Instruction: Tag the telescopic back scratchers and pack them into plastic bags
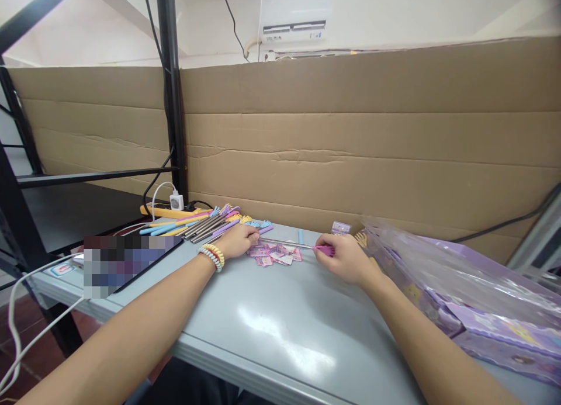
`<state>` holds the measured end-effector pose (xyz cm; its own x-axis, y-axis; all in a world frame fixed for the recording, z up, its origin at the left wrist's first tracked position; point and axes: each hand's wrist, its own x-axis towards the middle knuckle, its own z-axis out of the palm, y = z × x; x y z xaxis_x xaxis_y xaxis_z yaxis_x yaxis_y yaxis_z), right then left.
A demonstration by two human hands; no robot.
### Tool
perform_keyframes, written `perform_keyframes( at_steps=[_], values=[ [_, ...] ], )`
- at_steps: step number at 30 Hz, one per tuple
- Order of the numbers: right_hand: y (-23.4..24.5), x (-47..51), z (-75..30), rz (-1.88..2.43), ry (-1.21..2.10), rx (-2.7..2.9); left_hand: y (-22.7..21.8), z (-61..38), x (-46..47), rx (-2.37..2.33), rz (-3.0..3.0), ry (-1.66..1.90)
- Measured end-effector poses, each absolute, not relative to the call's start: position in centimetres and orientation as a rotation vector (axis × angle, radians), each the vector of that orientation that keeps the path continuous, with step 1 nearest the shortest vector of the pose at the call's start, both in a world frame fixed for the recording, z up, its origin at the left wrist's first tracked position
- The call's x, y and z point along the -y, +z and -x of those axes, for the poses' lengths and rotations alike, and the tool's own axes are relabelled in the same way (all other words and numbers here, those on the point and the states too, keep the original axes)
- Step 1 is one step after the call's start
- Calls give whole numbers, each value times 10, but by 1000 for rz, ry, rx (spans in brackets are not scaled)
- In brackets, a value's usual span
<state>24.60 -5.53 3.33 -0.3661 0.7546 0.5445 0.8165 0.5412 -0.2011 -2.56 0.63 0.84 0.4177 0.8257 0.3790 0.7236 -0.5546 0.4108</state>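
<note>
Right hand [346, 259] is closed on the pink end piece [324, 250] of a thin metal rod [287, 242]; the left hand [236, 241] has its fingers drawn close together at the opposite end of the rod, but whether they grip it cannot be told. Between the hands, the rod lies nearly level across the view, in front of the cardboard wall [350, 136] and near the far edge of the gray table [263, 317]. Small pink printed cards [274, 255] lie loosely overlapped on the table just below the rod in the view. Beaded bracelets [214, 256] encircle the left wrist. Left of that hand, a pile of back scratchers [201, 227] with metal shafts and colored handles lies near a yellow power strip [158, 211], which carries a white plug [176, 201]. At the right, clear plastic [433, 270] covers part of a purple box [508, 352].
</note>
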Motion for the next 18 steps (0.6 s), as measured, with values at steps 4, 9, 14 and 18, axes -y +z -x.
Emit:
perform_keyframes(
  at_steps=[4,9,14,18],
  values=[
    [33,55,-246,1259,-124,2182,9,25,-5,-1376,-2478,824],
    [33,56,-246,1225,-107,2151,9,25,-5,-1385,-2464,805],
    [35,56,-247,1237,-22,2097,8,25,-7,-1392,-2471,804],
    [34,52,-249,1277,26,2057,9,25,-7,-1391,-2473,826]
  ],
)
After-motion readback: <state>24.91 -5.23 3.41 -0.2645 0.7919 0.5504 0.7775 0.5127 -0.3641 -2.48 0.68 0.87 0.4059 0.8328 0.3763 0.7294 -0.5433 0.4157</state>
